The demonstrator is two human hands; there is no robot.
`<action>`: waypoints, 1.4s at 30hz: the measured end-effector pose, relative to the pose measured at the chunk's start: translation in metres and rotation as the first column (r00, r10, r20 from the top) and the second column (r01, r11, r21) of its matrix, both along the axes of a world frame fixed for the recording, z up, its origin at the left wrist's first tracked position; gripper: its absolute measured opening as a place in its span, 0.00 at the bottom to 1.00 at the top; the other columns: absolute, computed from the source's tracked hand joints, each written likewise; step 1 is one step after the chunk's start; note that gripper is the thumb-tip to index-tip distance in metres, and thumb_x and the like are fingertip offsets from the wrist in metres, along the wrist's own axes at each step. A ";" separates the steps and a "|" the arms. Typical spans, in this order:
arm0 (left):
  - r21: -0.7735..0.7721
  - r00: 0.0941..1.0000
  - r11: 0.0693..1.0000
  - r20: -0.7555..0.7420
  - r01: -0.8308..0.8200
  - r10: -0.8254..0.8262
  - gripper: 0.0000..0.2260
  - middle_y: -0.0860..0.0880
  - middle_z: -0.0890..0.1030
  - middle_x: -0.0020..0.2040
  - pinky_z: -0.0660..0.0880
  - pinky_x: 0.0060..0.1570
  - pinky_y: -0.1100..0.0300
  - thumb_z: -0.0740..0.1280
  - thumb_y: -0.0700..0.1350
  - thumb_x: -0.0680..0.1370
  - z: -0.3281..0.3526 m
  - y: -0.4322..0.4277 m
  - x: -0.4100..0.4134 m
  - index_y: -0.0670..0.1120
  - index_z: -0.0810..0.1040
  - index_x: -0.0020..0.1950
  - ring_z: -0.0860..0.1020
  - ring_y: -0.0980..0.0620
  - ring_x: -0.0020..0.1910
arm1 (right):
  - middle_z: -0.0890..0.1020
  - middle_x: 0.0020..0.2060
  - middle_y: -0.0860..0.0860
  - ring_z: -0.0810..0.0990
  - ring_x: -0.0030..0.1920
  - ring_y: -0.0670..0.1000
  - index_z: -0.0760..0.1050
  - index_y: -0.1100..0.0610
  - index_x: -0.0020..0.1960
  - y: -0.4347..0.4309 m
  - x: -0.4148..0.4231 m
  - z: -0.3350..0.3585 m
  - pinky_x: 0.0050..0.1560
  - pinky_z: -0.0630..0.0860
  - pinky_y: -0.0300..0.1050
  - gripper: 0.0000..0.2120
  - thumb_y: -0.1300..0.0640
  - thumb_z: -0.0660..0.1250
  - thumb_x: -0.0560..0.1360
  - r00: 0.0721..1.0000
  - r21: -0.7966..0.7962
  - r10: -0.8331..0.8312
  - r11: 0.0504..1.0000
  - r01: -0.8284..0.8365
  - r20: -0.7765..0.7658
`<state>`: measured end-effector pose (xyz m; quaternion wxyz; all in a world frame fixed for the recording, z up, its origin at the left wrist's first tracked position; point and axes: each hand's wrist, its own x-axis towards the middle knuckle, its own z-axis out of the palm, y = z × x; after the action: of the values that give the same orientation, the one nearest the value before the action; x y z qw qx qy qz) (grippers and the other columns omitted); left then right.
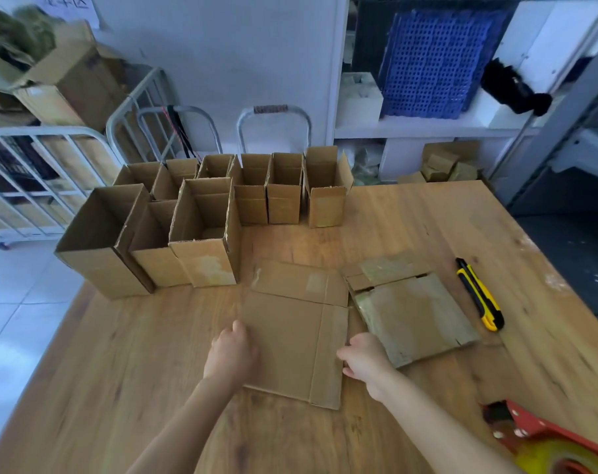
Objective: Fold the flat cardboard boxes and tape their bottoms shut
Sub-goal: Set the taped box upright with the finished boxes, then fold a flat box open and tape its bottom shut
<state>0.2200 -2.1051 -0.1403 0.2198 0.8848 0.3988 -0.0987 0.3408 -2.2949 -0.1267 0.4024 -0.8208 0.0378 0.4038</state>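
A flat cardboard box (290,333) lies on the wooden table (119,371) right in front of me. My left hand (232,354) grips its left edge, fingers curled under the board. My right hand (366,359) holds its right edge, thumb on the side strip. A second flat box (414,316) with old tape marks lies just to the right, touching the first. Several folded boxes (202,234) stand upright and open-topped in rows at the table's far left. A red tape dispenser (547,443) with a yellowish roll sits at the near right corner.
A yellow and black utility knife (479,295) lies to the right of the flat boxes. Metal cart frames (273,128) and stacked cartons stand behind the table on the left. A white shelf with a blue crate (431,63) is at the back right.
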 end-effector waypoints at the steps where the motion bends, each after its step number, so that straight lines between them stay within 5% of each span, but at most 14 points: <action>1: 0.004 1.000 1.000 -0.003 -0.011 0.011 0.05 0.47 0.71 0.44 0.69 0.40 0.56 0.57 0.45 0.79 0.002 -0.002 -0.003 0.45 0.63 0.47 0.71 0.46 0.44 | 0.78 0.57 0.63 0.77 0.47 0.54 0.72 0.63 0.45 -0.002 -0.003 0.003 0.56 0.78 0.53 0.04 0.69 0.61 0.75 0.999 0.027 -0.016 0.999 0.017 -0.033; 7: 0.025 0.996 0.996 -0.039 -0.085 0.086 0.10 0.46 0.73 0.48 0.72 0.46 0.56 0.58 0.47 0.78 0.019 -0.026 -0.033 0.43 0.68 0.55 0.72 0.46 0.50 | 0.83 0.45 0.51 0.81 0.48 0.51 0.79 0.60 0.43 -0.026 -0.020 0.023 0.50 0.81 0.45 0.09 0.70 0.64 0.75 0.998 0.168 -0.004 0.986 0.015 -0.067; 12: -0.040 0.984 0.984 -0.051 -0.175 0.172 0.14 0.42 0.77 0.54 0.74 0.44 0.55 0.59 0.47 0.79 0.035 -0.064 -0.062 0.41 0.68 0.62 0.77 0.43 0.52 | 0.81 0.50 0.56 0.82 0.50 0.55 0.73 0.59 0.55 -0.048 -0.034 0.047 0.52 0.82 0.56 0.10 0.67 0.67 0.75 0.994 0.323 0.037 0.946 -0.002 -0.103; 15: 0.013 0.986 0.989 -0.069 -0.149 0.149 0.18 0.47 0.75 0.49 0.73 0.40 0.57 0.62 0.47 0.78 0.048 -0.093 -0.074 0.42 0.67 0.65 0.75 0.47 0.47 | 0.81 0.51 0.54 0.81 0.51 0.53 0.73 0.57 0.56 -0.067 -0.039 0.061 0.54 0.80 0.51 0.12 0.63 0.68 0.74 0.984 0.335 0.170 0.925 -0.177 0.049; 21: 0.042 0.979 0.986 0.134 -0.159 0.152 0.21 0.43 0.75 0.58 0.74 0.52 0.54 0.63 0.51 0.79 0.084 -0.148 -0.073 0.41 0.67 0.67 0.74 0.44 0.56 | 0.81 0.51 0.47 0.79 0.51 0.45 0.75 0.54 0.55 -0.109 -0.045 0.093 0.45 0.75 0.34 0.07 0.55 0.67 0.78 0.812 0.192 0.285 0.882 -0.430 0.509; 27: -0.121 0.870 0.959 0.403 -0.256 0.283 0.33 0.43 0.64 0.75 0.68 0.65 0.52 0.61 0.58 0.80 0.124 -0.202 -0.058 0.43 0.54 0.78 0.66 0.45 0.72 | 0.83 0.54 0.48 0.80 0.54 0.47 0.77 0.55 0.62 -0.154 -0.047 0.125 0.49 0.73 0.35 0.14 0.61 0.64 0.77 0.541 -0.024 0.377 0.835 -0.550 0.752; 33: -0.493 0.610 0.811 0.550 -0.315 0.570 0.33 0.50 0.72 0.64 0.68 0.51 0.58 0.65 0.59 0.77 0.145 -0.217 -0.043 0.43 0.60 0.75 0.70 0.54 0.56 | 0.84 0.52 0.46 0.81 0.51 0.45 0.79 0.51 0.60 -0.180 -0.060 0.131 0.50 0.77 0.38 0.12 0.58 0.64 0.78 0.426 -0.111 0.511 0.727 -0.678 0.747; 37: -0.529 0.630 0.794 0.516 -0.298 0.581 0.32 0.55 0.71 0.51 0.68 0.38 0.62 0.70 0.55 0.74 0.137 -0.213 -0.044 0.44 0.62 0.71 0.71 0.54 0.48 | 0.82 0.52 0.44 0.78 0.51 0.41 0.78 0.51 0.61 -0.188 -0.062 0.137 0.45 0.72 0.28 0.13 0.58 0.65 0.78 0.492 -0.037 0.521 0.712 -0.701 0.698; 42: -0.587 0.656 0.769 0.481 -0.253 0.582 0.34 0.51 0.74 0.59 0.69 0.48 0.57 0.70 0.55 0.74 0.135 -0.207 -0.052 0.44 0.60 0.74 0.72 0.51 0.56 | 0.82 0.49 0.45 0.79 0.51 0.44 0.80 0.53 0.55 -0.189 -0.062 0.142 0.52 0.76 0.40 0.12 0.48 0.68 0.77 0.649 0.033 0.506 0.774 -0.632 0.569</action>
<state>0.1684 -2.3119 -0.0055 0.5662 0.6612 0.4619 0.1699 0.2789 -2.4837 0.0151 0.3397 -0.8160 -0.3826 0.2691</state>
